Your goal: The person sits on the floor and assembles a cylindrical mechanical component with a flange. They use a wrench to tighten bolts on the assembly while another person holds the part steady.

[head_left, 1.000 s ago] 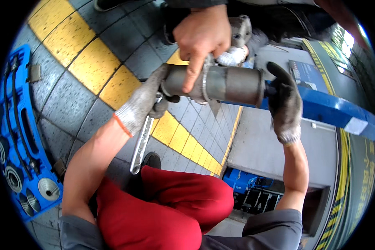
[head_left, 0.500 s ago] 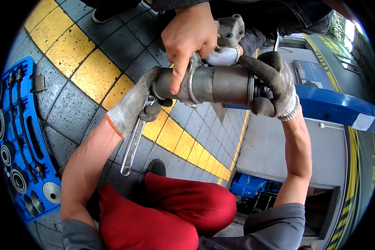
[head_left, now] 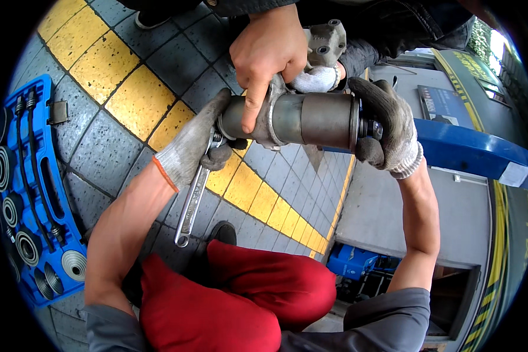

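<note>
A grey steel cylinder assembly is held level in front of me. My left hand, in a grey glove, grips a silver wrench whose head sits at the cylinder's left end; the handle hangs down. At the right end my right hand, in a dark grey glove, is closed around a bolt. Another person's bare hand clasps the cylinder's flange from above, and their white-gloved hand holds a grey cast part behind it.
An open blue tool case with rods and round steel discs lies on the paving at the left. Yellow tactile tiles cross the grey pavement. A blue machine arm reaches in at the right. My red-trousered knees are below.
My right hand moved from gripping the blue arm's side up onto the cylinder's right end. The cylinder and wrench rose and shifted slightly in view; the other person's hand stays on the flange.
</note>
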### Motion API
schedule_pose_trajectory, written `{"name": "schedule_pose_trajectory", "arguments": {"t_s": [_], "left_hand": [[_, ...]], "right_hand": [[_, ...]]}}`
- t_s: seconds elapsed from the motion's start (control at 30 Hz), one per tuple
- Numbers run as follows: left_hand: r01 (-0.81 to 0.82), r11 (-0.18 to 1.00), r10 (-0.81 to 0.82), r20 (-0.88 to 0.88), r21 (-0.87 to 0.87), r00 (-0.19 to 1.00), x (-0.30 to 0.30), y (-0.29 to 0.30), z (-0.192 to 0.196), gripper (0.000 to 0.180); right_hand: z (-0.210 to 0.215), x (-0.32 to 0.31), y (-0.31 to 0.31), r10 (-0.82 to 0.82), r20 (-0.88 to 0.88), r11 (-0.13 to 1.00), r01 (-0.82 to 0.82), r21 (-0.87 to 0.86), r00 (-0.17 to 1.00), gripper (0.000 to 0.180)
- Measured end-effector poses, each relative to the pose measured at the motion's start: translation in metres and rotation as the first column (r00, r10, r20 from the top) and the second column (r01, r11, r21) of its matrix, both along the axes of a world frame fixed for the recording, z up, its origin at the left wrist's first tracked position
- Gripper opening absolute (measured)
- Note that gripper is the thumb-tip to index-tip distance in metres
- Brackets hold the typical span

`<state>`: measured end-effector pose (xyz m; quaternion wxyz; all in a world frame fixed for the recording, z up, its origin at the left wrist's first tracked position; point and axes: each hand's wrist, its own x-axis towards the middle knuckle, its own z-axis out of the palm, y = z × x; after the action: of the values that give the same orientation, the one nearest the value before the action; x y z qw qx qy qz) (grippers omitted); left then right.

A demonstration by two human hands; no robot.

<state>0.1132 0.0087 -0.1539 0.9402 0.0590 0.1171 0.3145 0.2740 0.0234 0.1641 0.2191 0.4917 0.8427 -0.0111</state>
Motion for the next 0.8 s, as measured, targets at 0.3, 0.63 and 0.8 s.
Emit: {"name": "schedule_pose_trajectory", "arguments": {"t_s": [0.3, 0.63, 0.8], "left_hand": [[-0.067, 0.993, 0.061, -0.062, -0.101, 0.996, 0.008, -0.015, 0.005, 0.047], [-0.021, 0.991, -0.002, -0.166, -0.135, 0.986, 0.004, -0.027, 0.021, 0.056], [-0.03, 0.997, 0.016, -0.187, -0.073, 0.982, 0.0, -0.026, 0.028, 0.061]], "right_hand": [[-0.024, -0.003, -0.035, -0.133, -0.391, 0.983, 0.171, 0.065, 0.911, 0.087], [0.005, -0.054, -0.073, -0.396, -0.149, 0.915, 0.374, -0.152, 0.906, 0.052], [0.005, -0.044, -0.081, -0.694, -0.437, 0.69, 0.701, -0.178, 0.572, 0.039]]}}
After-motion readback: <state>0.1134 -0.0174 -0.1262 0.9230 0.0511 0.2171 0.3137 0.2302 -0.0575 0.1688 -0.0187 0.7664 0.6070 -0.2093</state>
